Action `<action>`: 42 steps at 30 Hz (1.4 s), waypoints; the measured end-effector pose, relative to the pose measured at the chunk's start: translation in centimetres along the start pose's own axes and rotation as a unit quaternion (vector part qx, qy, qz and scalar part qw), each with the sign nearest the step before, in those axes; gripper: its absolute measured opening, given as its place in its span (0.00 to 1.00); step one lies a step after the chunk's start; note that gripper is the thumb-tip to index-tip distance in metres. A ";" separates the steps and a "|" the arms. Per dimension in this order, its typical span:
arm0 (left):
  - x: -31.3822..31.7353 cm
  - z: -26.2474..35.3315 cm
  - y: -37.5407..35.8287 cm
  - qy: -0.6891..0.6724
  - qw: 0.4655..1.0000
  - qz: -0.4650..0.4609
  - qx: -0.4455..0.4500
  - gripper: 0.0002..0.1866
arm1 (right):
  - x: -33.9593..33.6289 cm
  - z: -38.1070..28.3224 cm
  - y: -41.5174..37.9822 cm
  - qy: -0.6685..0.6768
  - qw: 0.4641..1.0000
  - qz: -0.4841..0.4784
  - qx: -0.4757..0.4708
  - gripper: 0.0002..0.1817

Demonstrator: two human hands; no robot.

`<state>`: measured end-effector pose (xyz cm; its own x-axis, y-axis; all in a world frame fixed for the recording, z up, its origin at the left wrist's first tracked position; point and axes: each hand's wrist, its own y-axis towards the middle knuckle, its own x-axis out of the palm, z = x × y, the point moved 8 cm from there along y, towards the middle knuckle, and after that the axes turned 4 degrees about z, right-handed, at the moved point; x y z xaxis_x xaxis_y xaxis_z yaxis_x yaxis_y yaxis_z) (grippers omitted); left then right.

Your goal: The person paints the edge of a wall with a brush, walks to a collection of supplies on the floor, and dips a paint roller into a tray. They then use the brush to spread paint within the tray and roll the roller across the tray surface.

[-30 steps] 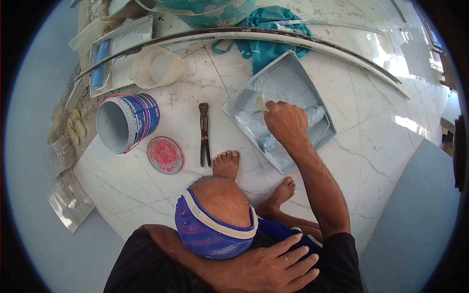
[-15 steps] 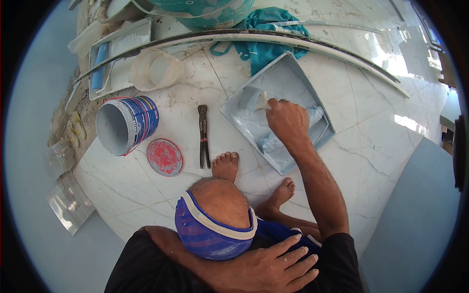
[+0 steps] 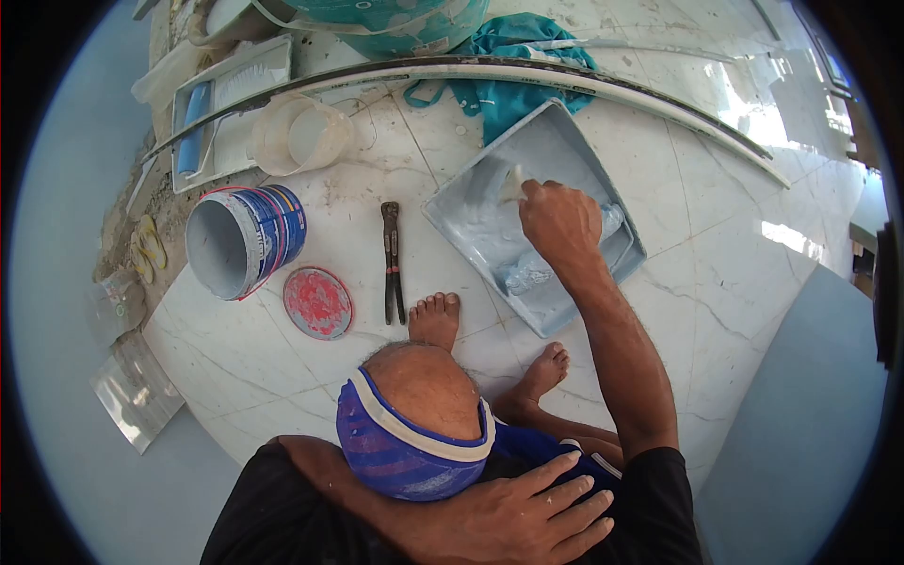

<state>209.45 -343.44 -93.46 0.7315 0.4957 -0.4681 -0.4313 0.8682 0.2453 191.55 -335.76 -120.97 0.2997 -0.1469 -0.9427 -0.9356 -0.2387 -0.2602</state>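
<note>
My right hand (image 3: pixel 560 221) is closed around a small whitish tool (image 3: pixel 512 184), its kind partly hidden by the fingers and paint. It is over the pale grey paint tray (image 3: pixel 450 218), which is smeared with light paint. Inside the tray, below the hand, lies a paint-coated roller (image 3: pixel 527 275), its frame running along the right side. My left hand (image 3: pixel 513 523) lies flat near my body with its fingers spread, holding nothing. My bent knee, in blue shorts with a white trim, is beside the left forearm.
Left of the tray lie black-handled pincers (image 3: pixel 392 264), a red-smeared lid (image 3: pixel 318 303) and a tipped blue paint bucket (image 3: pixel 282 226). Beyond are a translucent tub (image 3: pixel 325 141), another tray with a blue roller (image 3: pixel 195 127), a long strip (image 3: pixel 659 105), a teal cloth (image 3: pixel 499 104) and a green bucket (image 3: pixel 395 38).
My right hand has shifted slightly right and up within the tray, carrying the whitish tool with it. My left hand has not moved.
</note>
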 end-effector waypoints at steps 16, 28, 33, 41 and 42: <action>-0.2 -0.3 0.1 -0.011 1.000 0.000 -0.013 0.30 | -1.0 -1.7 0.5 -0.009 0.999 -0.014 -0.039 0.09; -0.4 -0.4 0.3 -0.029 1.000 -0.006 -0.007 0.29 | -0.5 -3.5 -0.3 0.028 1.000 -0.006 -0.006 0.11; -0.9 -0.4 0.1 -0.001 1.000 -0.003 0.003 0.29 | -0.1 -3.7 -0.1 0.009 1.000 -0.014 -0.023 0.11; -0.8 -0.3 0.2 -0.013 1.000 -0.003 0.001 0.28 | -0.2 -3.8 -0.1 0.013 1.000 -0.023 0.010 0.11; -0.7 -0.3 0.2 -0.023 1.000 0.000 -0.002 0.28 | 0.1 -4.1 -0.5 0.013 1.000 -0.024 0.012 0.11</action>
<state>208.74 -343.65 -93.32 0.7549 0.4959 -0.4292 -0.4329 0.8684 0.2418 192.76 -339.63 -120.04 0.3497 -0.1615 -0.9229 -0.9239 -0.2228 -0.3111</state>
